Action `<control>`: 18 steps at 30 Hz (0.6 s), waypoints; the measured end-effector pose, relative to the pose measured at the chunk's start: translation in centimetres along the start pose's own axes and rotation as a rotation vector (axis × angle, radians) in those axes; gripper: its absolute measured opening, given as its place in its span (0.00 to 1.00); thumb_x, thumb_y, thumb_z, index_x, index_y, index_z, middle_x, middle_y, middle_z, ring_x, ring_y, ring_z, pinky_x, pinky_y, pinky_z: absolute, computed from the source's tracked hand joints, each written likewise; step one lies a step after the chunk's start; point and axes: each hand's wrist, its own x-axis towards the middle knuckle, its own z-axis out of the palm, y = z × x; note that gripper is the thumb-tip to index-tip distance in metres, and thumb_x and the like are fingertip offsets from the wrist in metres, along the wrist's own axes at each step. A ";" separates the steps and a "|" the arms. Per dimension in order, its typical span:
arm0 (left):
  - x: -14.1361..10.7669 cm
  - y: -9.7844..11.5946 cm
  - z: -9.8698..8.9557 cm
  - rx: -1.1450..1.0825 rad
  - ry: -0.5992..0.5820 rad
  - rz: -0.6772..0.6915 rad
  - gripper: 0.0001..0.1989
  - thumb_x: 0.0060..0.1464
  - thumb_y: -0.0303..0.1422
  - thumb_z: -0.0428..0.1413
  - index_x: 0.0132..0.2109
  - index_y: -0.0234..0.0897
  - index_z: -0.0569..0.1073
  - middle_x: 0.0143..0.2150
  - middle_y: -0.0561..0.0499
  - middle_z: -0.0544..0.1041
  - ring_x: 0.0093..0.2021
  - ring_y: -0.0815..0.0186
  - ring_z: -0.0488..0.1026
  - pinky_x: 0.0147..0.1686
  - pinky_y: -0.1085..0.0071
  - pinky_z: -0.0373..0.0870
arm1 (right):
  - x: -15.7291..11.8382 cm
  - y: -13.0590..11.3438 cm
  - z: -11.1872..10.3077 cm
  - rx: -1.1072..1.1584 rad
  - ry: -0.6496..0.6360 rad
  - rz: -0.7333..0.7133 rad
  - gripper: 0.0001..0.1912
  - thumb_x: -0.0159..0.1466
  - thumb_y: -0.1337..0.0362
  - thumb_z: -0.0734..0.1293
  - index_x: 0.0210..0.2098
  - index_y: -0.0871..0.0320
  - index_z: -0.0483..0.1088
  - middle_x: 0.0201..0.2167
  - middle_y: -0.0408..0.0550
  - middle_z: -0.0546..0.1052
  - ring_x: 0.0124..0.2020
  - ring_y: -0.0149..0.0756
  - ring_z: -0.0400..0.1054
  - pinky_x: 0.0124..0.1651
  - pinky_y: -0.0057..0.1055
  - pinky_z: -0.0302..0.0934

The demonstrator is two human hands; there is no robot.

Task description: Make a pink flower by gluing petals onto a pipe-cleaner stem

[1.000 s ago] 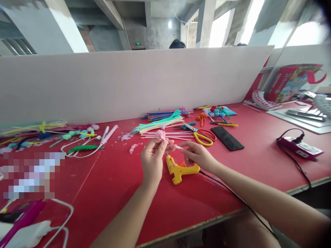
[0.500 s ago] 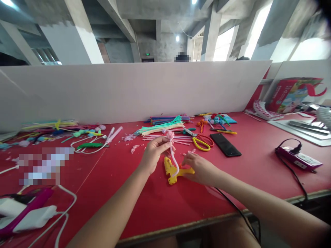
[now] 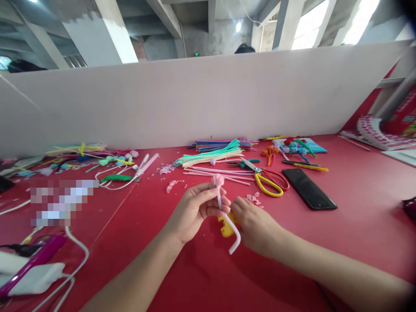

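While left hand pinches fuzzy pink flower by pale bent stem, right hand curls at yellow plastic glue gun, grip unclear. Flower likely light, crushable; hold by stem.

No word or number can be read with certainty. A small green sign is lit at the back of the room, too small for reading. White characters on the red box, at right, are blurred.
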 end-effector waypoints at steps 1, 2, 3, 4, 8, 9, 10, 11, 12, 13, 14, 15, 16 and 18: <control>-0.2 0.1 0.0 -0.005 0.000 -0.013 0.07 0.54 0.30 0.56 0.34 0.31 0.77 0.26 0.47 0.79 0.25 0.70 0.76 0.25 0.79 0.73 | 0.0 0.8 -0.5 0.016 0.042 0.044 0.19 0.52 0.75 0.61 0.45 0.63 0.66 0.39 0.56 0.70 0.39 0.43 0.66 0.43 0.41 0.64; -0.3 0.1 0.0 -0.008 0.003 -0.029 0.06 0.54 0.30 0.57 0.34 0.31 0.78 0.26 0.47 0.79 0.25 0.69 0.76 0.24 0.79 0.72 | 0.0 1.6 -1.0 0.090 0.118 0.084 0.21 0.51 0.76 0.62 0.46 0.62 0.65 0.40 0.54 0.70 0.39 0.42 0.66 0.43 0.39 0.64; -0.4 0.1 -0.1 -0.018 0.006 -0.042 0.06 0.53 0.30 0.58 0.34 0.31 0.78 0.26 0.48 0.79 0.24 0.69 0.76 0.22 0.79 0.72 | 0.0 2.3 -1.4 0.167 0.198 0.117 0.21 0.51 0.76 0.63 0.45 0.61 0.64 0.40 0.53 0.70 0.39 0.40 0.67 0.42 0.37 0.64; -0.5 0.0 -0.2 -0.029 0.013 -0.052 0.05 0.53 0.29 0.58 0.33 0.32 0.78 0.26 0.48 0.79 0.24 0.69 0.76 0.22 0.79 0.72 | -0.1 2.8 -1.8 0.232 0.275 0.146 0.21 0.52 0.74 0.64 0.45 0.59 0.64 0.40 0.51 0.71 0.38 0.40 0.67 0.41 0.36 0.65; -0.4 -1.1 -0.8 -0.074 0.095 -0.067 0.03 0.50 0.28 0.60 0.31 0.32 0.78 0.29 0.49 0.79 0.28 0.70 0.76 0.24 0.81 0.72 | -1.0 3.0 -2.4 0.527 0.502 0.294 0.09 0.60 0.64 0.66 0.40 0.56 0.66 0.34 0.47 0.74 0.32 0.37 0.70 0.30 0.31 0.65; -0.3 -1.5 -1.1 -0.100 0.130 -0.071 0.02 0.50 0.27 0.61 0.31 0.31 0.78 0.29 0.49 0.78 0.28 0.72 0.75 0.24 0.82 0.71 | -1.3 2.6 -2.5 0.589 0.511 0.286 0.09 0.61 0.64 0.66 0.41 0.56 0.67 0.35 0.47 0.75 0.33 0.37 0.71 0.30 0.31 0.65; -0.1 -1.9 -1.3 -0.144 0.171 -0.088 0.02 0.49 0.26 0.61 0.30 0.31 0.78 0.29 0.50 0.78 0.27 0.74 0.74 0.25 0.83 0.70 | -1.7 2.1 -2.5 0.627 0.528 0.227 0.08 0.61 0.64 0.66 0.41 0.55 0.67 0.35 0.47 0.75 0.34 0.38 0.71 0.30 0.30 0.66; 0.0 -2.3 -1.5 -0.193 0.211 -0.105 0.01 0.48 0.25 0.61 0.30 0.31 0.78 0.28 0.50 0.77 0.27 0.75 0.73 0.26 0.84 0.69 | -2.0 1.6 -2.5 0.637 0.533 0.156 0.07 0.61 0.64 0.65 0.40 0.54 0.68 0.36 0.47 0.75 0.36 0.38 0.71 0.32 0.30 0.66; 0.2 -2.7 -1.6 -0.235 0.241 -0.132 0.01 0.47 0.25 0.62 0.30 0.31 0.78 0.28 0.51 0.77 0.26 0.76 0.72 0.26 0.84 0.69 | -2.3 1.2 -2.5 0.628 0.509 0.102 0.06 0.62 0.64 0.64 0.40 0.53 0.68 0.36 0.47 0.75 0.36 0.38 0.71 0.34 0.31 0.67; 0.3 -3.0 -1.7 -0.269 0.264 -0.151 0.02 0.47 0.25 0.62 0.31 0.31 0.78 0.27 0.51 0.76 0.25 0.76 0.71 0.26 0.84 0.69 | -2.5 0.9 -2.5 0.607 0.481 0.059 0.05 0.62 0.64 0.64 0.39 0.53 0.68 0.35 0.47 0.75 0.35 0.37 0.71 0.36 0.31 0.67; 0.4 -3.2 -1.8 -0.289 0.275 -0.165 0.02 0.47 0.25 0.62 0.31 0.31 0.78 0.27 0.51 0.76 0.24 0.77 0.71 0.25 0.84 0.68 | -2.7 0.6 -2.5 0.583 0.453 0.018 0.04 0.63 0.64 0.64 0.38 0.53 0.68 0.34 0.46 0.75 0.33 0.36 0.71 0.37 0.31 0.67; 0.5 -3.4 -1.8 -0.296 0.279 -0.171 0.02 0.47 0.26 0.62 0.31 0.31 0.77 0.26 0.52 0.76 0.22 0.78 0.70 0.23 0.85 0.67 | -2.8 0.5 -2.5 0.557 0.425 -0.019 0.03 0.63 0.63 0.64 0.37 0.53 0.67 0.32 0.45 0.75 0.31 0.35 0.71 0.37 0.31 0.67; 0.5 -3.5 -1.8 -0.297 0.277 -0.166 0.02 0.48 0.26 0.62 0.31 0.31 0.77 0.25 0.52 0.76 0.21 0.79 0.68 0.21 0.85 0.65 | -2.9 0.4 -2.6 0.534 0.405 -0.050 0.03 0.63 0.62 0.64 0.36 0.53 0.66 0.30 0.45 0.75 0.29 0.35 0.70 0.36 0.31 0.66; 0.5 -3.6 -1.8 -0.285 0.263 -0.141 0.02 0.49 0.26 0.61 0.29 0.32 0.76 0.23 0.52 0.76 0.19 0.80 0.67 0.18 0.86 0.63 | -2.9 0.4 -2.7 0.497 0.385 -0.095 0.05 0.63 0.60 0.64 0.33 0.54 0.65 0.28 0.45 0.74 0.28 0.35 0.69 0.32 0.30 0.65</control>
